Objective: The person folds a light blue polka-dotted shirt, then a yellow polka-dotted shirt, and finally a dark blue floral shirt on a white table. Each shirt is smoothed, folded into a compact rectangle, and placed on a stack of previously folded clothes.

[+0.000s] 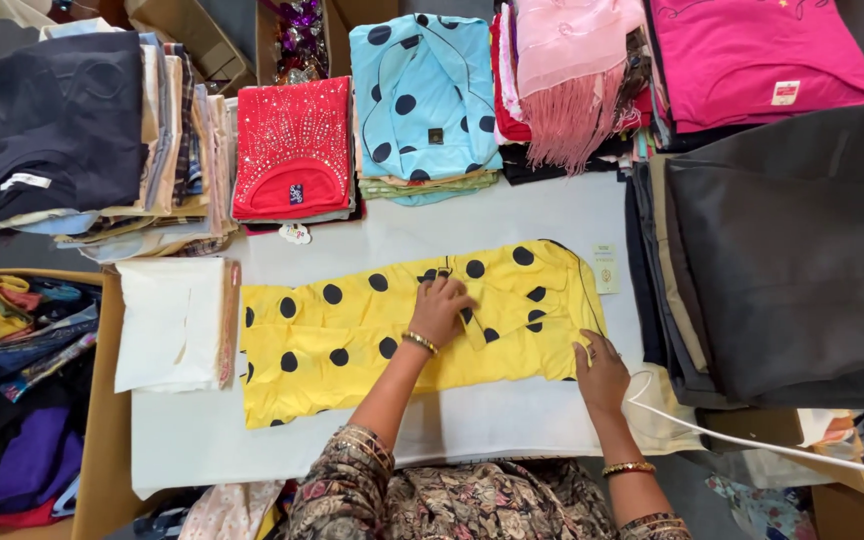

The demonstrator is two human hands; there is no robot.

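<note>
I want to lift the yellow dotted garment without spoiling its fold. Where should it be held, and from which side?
Probably by the two short ends of the yellow dotted garment, coming in from left and right. It lies flat as a long folded strip across the white table. The left hand presses its middle, and the right hand rests at its right end.

Even, bright, diffuse light from above; soft faint shadows; no glare; focus sharp throughout; slight wide-angle bending at frame edges
</note>
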